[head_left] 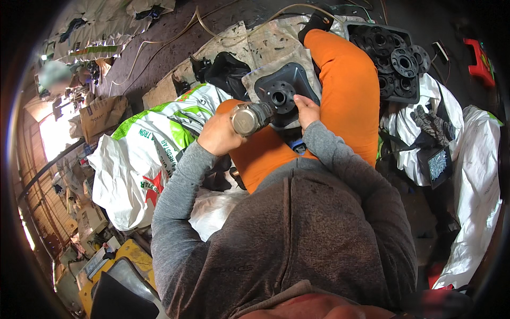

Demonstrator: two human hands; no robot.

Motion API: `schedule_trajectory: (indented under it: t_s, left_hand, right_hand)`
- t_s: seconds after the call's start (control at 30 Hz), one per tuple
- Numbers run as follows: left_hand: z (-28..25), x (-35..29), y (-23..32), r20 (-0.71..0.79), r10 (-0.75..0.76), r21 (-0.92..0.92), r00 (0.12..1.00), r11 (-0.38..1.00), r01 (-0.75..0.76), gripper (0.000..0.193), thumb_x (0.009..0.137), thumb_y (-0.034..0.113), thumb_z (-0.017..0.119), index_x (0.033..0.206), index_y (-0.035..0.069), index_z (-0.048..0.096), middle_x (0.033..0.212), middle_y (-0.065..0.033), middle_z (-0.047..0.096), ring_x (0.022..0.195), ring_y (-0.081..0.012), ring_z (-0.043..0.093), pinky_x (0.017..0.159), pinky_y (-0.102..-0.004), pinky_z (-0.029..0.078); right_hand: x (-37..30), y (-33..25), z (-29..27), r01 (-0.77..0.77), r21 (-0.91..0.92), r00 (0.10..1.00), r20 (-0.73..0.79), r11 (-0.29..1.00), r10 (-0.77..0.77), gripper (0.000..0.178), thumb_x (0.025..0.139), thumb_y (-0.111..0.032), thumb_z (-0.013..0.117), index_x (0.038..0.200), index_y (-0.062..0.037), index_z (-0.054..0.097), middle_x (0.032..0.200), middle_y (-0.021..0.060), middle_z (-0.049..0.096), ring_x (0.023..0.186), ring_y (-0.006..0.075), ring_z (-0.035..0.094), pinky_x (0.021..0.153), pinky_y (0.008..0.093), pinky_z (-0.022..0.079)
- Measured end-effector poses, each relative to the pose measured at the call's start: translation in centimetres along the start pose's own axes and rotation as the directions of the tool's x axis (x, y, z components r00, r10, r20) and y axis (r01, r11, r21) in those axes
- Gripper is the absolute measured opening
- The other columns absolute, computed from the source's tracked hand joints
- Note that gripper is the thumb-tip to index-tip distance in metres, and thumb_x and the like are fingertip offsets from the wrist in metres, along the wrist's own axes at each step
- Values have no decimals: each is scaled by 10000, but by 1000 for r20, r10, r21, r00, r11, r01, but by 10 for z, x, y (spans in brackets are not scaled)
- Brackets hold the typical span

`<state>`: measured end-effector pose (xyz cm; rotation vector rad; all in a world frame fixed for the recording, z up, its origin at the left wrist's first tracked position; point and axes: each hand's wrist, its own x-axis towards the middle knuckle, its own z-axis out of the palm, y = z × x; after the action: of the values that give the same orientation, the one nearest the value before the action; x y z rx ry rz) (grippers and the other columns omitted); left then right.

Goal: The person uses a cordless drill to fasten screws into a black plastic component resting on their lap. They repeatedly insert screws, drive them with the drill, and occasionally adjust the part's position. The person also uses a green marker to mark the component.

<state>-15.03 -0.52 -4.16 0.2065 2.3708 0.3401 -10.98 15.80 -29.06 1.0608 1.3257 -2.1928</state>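
Note:
My left hand [220, 132] is wrapped round a grey power screwdriver [249, 118] with a round back end. Its front points at a black round flange [279, 97] with a hole in its middle. That flange sits on a dark square-based plastic piece [304, 80] between my legs. At the flange's right edge, my right hand [307, 112] has thumb and forefinger pinched together. Whatever those fingertips hold, if anything, is too small to make out. The screwdriver hides part of the flange's near left side.
Beyond my right knee stands a black crate [393, 97] of several black flanges [405, 63]. A small tray of screws [438, 166] and a patterned glove [433, 125] lie on white sacking at right. More black plastic pieces [228, 72] lie front left, near a cable [199, 18].

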Motion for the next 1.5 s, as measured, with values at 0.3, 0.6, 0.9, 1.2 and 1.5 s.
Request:
schedule_trajectory:
  t_s: [0.3,0.6,0.9,1.2,1.5]
  left_hand:
    - [3,1,2,15,-41,-46,999,998,42,371,691,178,762,1004,35,625,918,-166,662,843,-338,654,758,-383,523]
    - [8,8,5,13,-58,7,998,998,58,456,659,175,747,1080,69,608,848,-187,672,839,-369,653,723,-433,535]
    - [14,9,12,12,-71,43,997,997,70,552,670,191,733,1185,91,562,862,-195,672,828,-377,654,718,-438,535]
    - [30,-21,-4,-47,-37,-308,998,951,21,474,728,107,749,1158,13,574,985,-107,666,932,-232,627,887,-327,480]
    - [39,-88,42,-379,138,-401,915,867,-297,308,733,90,736,1011,4,637,946,-98,668,836,-202,639,743,-339,509]
  right_hand:
    - [-4,-4,3,-39,22,999,4,999,39,319,923,-209,634,1121,41,629,1029,100,672,923,151,599,859,272,451]
    - [-14,-15,4,-63,17,998,19,998,62,361,922,-225,637,1150,54,613,1080,109,660,985,161,589,909,279,432]
    - [-17,-16,1,-38,-73,999,0,997,38,387,914,-231,647,1165,61,606,1092,120,658,1014,167,582,939,287,418]
    - [12,5,-2,223,-269,974,18,937,-227,373,884,-275,650,1146,-10,644,1003,102,688,881,205,641,805,331,488]
    - [-61,-77,-49,-463,333,729,670,821,140,250,966,-136,442,1189,-91,547,1151,80,629,1045,187,611,733,296,494]
